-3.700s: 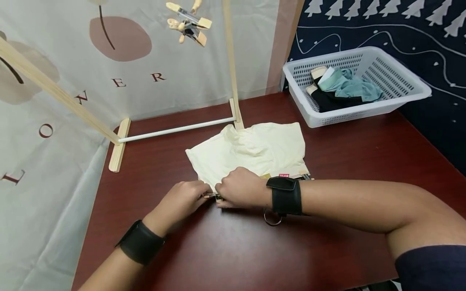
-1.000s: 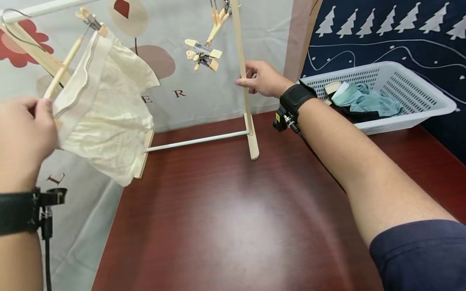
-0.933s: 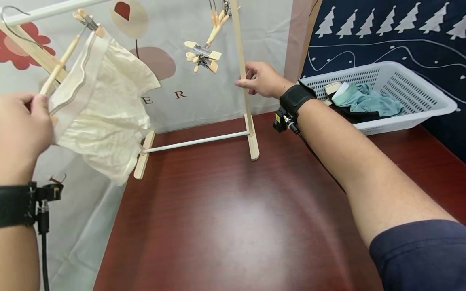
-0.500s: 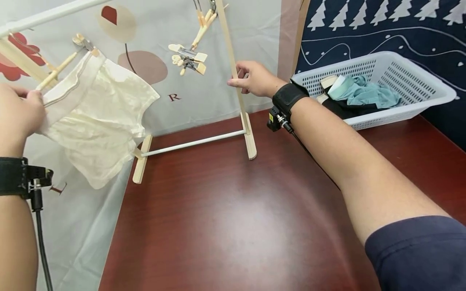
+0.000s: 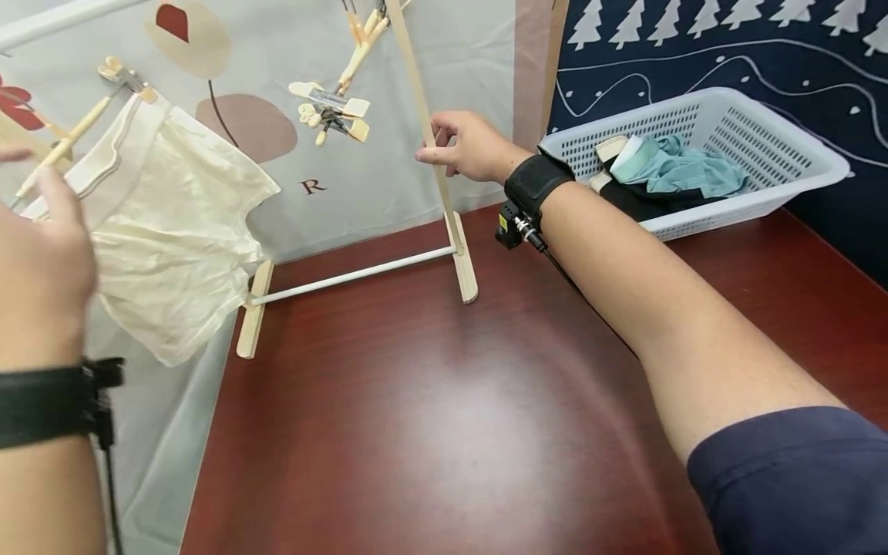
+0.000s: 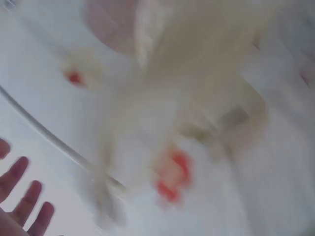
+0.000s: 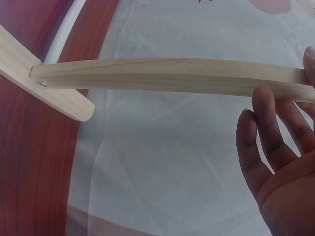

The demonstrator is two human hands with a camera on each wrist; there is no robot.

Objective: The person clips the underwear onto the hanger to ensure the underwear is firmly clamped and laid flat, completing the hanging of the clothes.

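Observation:
A cream garment [image 5: 166,231] hangs clipped to a wooden hanger [image 5: 69,139] at the left, on the rack's top rail. My left hand [image 5: 42,231] is blurred just in front of it, fingers spread and holding nothing. The left wrist view is smeared; it shows the pale garment [image 6: 197,73] and straight fingertips [image 6: 22,196]. My right hand [image 5: 444,142] pinches the rack's wooden upright post [image 5: 425,131] between thumb and forefinger. In the right wrist view the other fingers [image 7: 266,132] hang straight below the post [image 7: 172,76].
Spare clip hangers [image 5: 329,108] dangle from the rail near the post. A white basket [image 5: 784,177] with teal and black clothes [image 5: 666,169] stands at the back right. The rack's white base bar [image 5: 347,271] and wooden feet [image 7: 49,93] rest on the dark red table [image 5: 451,401].
The garment went from the table up onto the rack. My left hand has let go of its waistband and drawn back. The right hand stays on the post.

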